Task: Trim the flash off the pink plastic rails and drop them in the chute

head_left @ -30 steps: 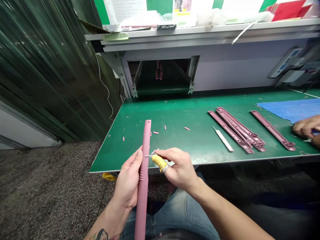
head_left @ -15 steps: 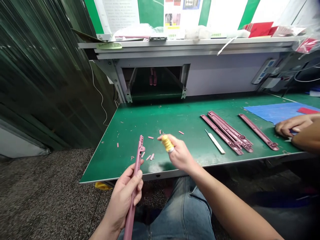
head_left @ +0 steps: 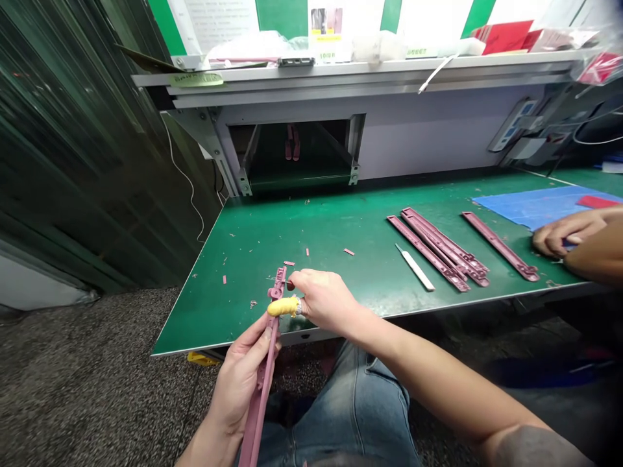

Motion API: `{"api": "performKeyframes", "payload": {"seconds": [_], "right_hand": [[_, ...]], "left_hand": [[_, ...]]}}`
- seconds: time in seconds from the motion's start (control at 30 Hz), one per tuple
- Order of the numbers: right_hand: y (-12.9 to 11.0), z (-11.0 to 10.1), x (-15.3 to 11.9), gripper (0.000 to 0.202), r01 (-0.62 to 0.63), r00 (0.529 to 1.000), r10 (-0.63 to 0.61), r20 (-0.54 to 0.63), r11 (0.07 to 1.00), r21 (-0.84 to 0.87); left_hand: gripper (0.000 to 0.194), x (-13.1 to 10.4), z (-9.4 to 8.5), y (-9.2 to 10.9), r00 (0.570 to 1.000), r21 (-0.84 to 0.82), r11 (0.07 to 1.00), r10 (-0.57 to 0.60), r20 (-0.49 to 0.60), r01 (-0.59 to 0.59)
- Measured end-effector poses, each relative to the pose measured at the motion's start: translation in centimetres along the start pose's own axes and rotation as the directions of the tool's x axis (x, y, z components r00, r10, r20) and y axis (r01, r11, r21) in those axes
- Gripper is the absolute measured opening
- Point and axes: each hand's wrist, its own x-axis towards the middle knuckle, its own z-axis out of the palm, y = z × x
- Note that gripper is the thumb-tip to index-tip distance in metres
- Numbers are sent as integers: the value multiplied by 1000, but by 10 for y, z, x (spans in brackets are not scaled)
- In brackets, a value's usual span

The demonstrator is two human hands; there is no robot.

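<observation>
My left hand (head_left: pixel 242 370) is wrapped round a long, narrow pink plastic part (head_left: pixel 261 402), which slants up over the table's front edge. Its far end, with small moulded details, points away from me and its inner side is partly turned up. At that end is my right hand (head_left: pixel 324 299), fingers closed. A yellow covering (head_left: pixel 285 306) on its thumb rests against the part. Something thin and dark shows at the right fingertips, too small to name. Small pink strips (head_left: pixel 349 251) lie scattered on the green table (head_left: pixel 243 233) beyond.
Right of my hands lie a white-handled knife-like tool (head_left: pixel 416 269) and several pink plastic parts (head_left: pixel 433 250). Farther right, another person's hand (head_left: pixel 559 233) rests beside a blue sheet (head_left: pixel 528 207). A conveyor opening (head_left: pixel 302 175) is at the back, under a shelf (head_left: pixel 341 81).
My right hand has moved left and down onto the far end of the pink part, its thumb now against it. My left hand has turned the part slightly. The view has shifted a little.
</observation>
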Motion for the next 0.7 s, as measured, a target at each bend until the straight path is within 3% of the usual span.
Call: {"api": "performKeyframes", "payload": {"seconds": [0.13, 0.23, 0.33, 0.4, 0.43, 0.5, 0.6, 0.7], "right_hand": [[-21, 4, -16, 29, 60, 998, -60, 30, 998, 2], [-56, 19, -53, 19, 206, 968, -218, 127, 974, 98], [-86, 38, -101, 15, 366, 865, -415, 281, 906, 213], [-91, 49, -122, 17, 384, 788, -481, 383, 872, 304], [-89, 52, -126, 19, 348, 775, -482, 407, 865, 362], [-76, 52, -120, 21, 195, 827, -415, 379, 844, 500], [-48, 37, -88, 26, -55, 950, -171, 261, 731, 681], [-26, 22, -55, 28, -139, 977, -25, 213, 681, 719]], "left_hand": [[35, 4, 10, 11, 999, -30, 999, 42, 4, -42], [38, 21, 16, 25, 996, -35, 995, 91, -20, -91], [34, 47, 13, 41, 982, -77, 979, 183, -54, -187], [28, 60, 9, 50, 971, -116, 965, 227, -73, -235], [25, 64, 7, 54, 967, -137, 959, 240, -79, -249], [22, 66, 5, 58, 964, -180, 948, 252, -81, -263], [21, 60, 6, 58, 971, -225, 944, 230, -72, -241], [21, 50, 10, 53, 985, -227, 958, 163, -62, -173]]}}
